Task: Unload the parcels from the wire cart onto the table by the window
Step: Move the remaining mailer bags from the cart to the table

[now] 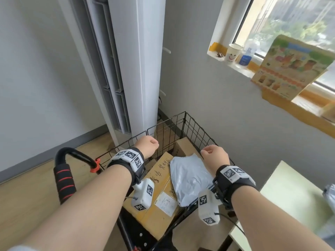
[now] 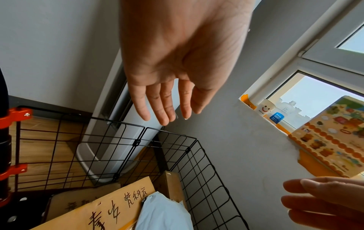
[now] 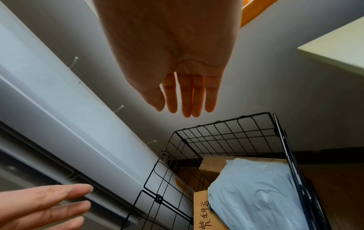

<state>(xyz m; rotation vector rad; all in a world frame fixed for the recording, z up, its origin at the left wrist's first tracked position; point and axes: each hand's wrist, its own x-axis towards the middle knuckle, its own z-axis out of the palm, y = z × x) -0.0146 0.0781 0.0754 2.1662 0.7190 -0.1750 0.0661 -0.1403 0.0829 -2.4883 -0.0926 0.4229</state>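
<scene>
Above the wire cart [image 1: 181, 127], both hands hang with straight, relaxed fingers, holding nothing: left hand [image 1: 147, 144] over the cart's left rim, right hand [image 1: 214, 153] over its right rim. Cart contents: one large cardboard box [image 1: 159, 194] with handwritten characters and a white label; one grey plastic mailer bag [image 1: 190, 180] lying on top of it, toward the right; one smaller cardboard box [image 1: 184, 146] standing at the far end. Pale worktop [image 1: 290, 192] just right of the cart, below the window. Windowsill [image 1: 241, 67] items: paper cup [image 1: 233, 53], bottle [image 1: 247, 55], printed carton [image 1: 290, 67]. White air-conditioner column [image 1: 134, 60] beyond the cart.
</scene>
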